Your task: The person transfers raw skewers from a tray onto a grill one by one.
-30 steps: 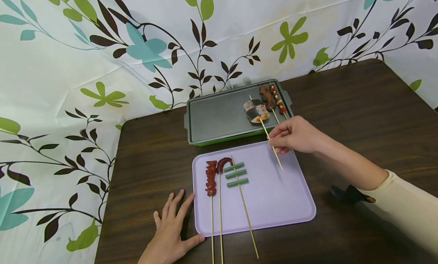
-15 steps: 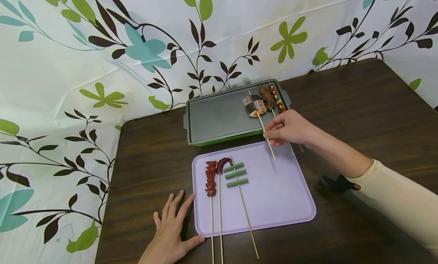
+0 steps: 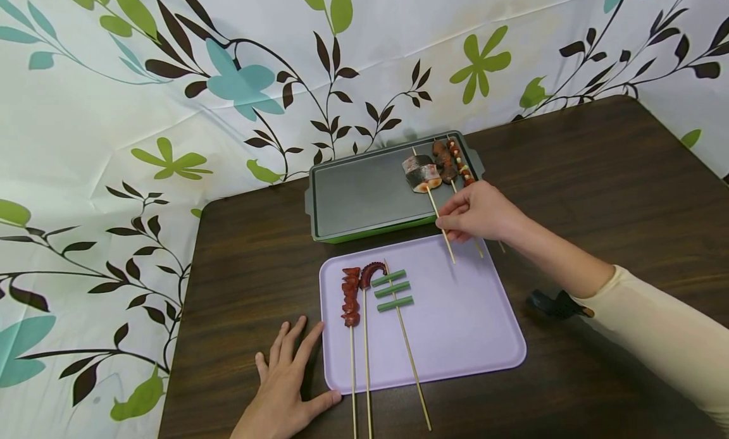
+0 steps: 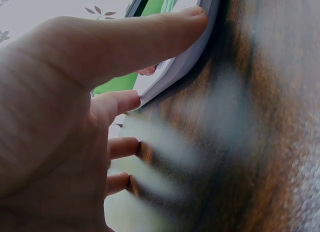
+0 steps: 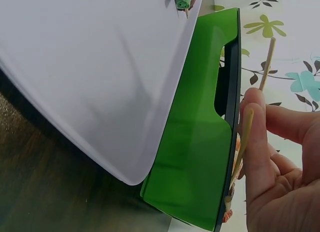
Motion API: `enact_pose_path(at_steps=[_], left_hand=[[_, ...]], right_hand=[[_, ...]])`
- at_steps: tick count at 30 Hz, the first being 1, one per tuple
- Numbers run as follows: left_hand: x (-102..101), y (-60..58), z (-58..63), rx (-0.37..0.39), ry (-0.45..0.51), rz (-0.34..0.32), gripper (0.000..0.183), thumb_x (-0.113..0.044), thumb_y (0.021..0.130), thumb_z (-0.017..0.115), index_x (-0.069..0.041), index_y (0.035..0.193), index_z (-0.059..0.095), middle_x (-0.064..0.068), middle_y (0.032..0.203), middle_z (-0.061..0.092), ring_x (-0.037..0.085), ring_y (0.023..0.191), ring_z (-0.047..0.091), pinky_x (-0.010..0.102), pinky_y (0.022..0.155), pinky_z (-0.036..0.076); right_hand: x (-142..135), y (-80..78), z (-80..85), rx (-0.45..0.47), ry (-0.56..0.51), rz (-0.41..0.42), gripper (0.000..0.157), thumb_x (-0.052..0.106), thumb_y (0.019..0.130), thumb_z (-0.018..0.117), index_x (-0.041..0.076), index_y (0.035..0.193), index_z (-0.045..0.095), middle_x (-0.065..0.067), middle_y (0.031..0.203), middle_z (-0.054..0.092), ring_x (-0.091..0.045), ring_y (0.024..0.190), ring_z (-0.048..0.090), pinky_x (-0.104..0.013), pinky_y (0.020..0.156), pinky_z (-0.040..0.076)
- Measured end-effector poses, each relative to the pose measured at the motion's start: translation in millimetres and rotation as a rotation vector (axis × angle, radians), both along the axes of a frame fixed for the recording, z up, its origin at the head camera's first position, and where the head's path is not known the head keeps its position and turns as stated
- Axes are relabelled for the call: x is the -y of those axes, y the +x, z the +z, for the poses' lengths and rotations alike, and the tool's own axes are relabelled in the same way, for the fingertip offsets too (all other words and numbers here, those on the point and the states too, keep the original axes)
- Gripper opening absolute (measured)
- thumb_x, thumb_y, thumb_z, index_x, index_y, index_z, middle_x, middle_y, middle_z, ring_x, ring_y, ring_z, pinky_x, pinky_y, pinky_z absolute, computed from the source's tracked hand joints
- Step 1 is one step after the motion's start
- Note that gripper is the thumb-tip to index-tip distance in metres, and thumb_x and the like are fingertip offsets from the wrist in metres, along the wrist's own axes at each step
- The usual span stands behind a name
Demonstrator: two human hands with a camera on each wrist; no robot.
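My right hand (image 3: 450,225) pinches the bamboo stick (image 3: 441,222) of a skewer carrying a fish slice (image 3: 423,173), which lies on the grey plate of a green grill pan (image 3: 359,195). Right beside it on the plate rest a brown meat skewer (image 3: 443,162) and a red-and-yellow skewer (image 3: 461,164). In the right wrist view my right hand (image 5: 257,123) grips the stick (image 5: 267,59) over the pan's green rim (image 5: 192,157). My left hand (image 3: 292,369) lies flat on the table, its thumb (image 4: 150,37) touching the lilac tray's edge (image 4: 175,72).
The lilac tray (image 3: 461,325) holds a red sausage skewer (image 3: 350,298), an octopus tentacle skewer (image 3: 371,272) and a green onion skewer (image 3: 393,291); their sticks overhang the near rim. The dark wooden table (image 3: 615,186) is backed by a leaf-patterned curtain (image 3: 171,110).
My right hand has carried the fish skewer away from me, so the fish slice now lies further back on the grill plate beside the other skewers. My left hand has not moved.
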State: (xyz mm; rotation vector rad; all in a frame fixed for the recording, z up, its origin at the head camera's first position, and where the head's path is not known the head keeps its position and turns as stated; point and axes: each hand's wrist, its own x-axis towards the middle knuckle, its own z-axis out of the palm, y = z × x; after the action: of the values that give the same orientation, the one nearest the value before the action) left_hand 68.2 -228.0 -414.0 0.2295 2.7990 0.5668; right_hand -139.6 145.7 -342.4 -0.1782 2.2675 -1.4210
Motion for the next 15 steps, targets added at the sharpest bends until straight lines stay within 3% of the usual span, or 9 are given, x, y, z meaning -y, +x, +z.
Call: enact_pose_path(at_steps=[8, 15], left_hand=[[-0.7, 1.7, 0.2, -0.035, 0.010, -0.012, 0.106, -0.070, 0.070, 0.074, -0.039, 0.156, 0.021, 0.010, 0.160, 0.018, 0.042, 0.145, 0.007, 0.087, 0.086, 0.009], [-1.8, 2.0, 2.0, -0.068, 0.005, -0.023, 0.103, -0.072, 0.071, 0.071, -0.038, 0.156, 0.023, 0.010, 0.159, 0.021, 0.044, 0.144, 0.011, 0.087, 0.085, 0.012]], right_hand=[[0.7, 2.2, -1.3, -0.047, 0.069, 0.005, 0.020, 0.010, 0.089, 0.071, -0.007, 0.099, 0.071, -0.010, 0.073, 0.071, -0.026, 0.068, 0.070, -0.031, 0.058, 0.058], [1.2, 4.6, 3.2, -0.083, 0.147, 0.013, 0.018, 0.014, 0.091, 0.070, -0.003, 0.097, 0.073, -0.007, 0.071, 0.071, -0.030, 0.071, 0.070, -0.035, 0.060, 0.058]])
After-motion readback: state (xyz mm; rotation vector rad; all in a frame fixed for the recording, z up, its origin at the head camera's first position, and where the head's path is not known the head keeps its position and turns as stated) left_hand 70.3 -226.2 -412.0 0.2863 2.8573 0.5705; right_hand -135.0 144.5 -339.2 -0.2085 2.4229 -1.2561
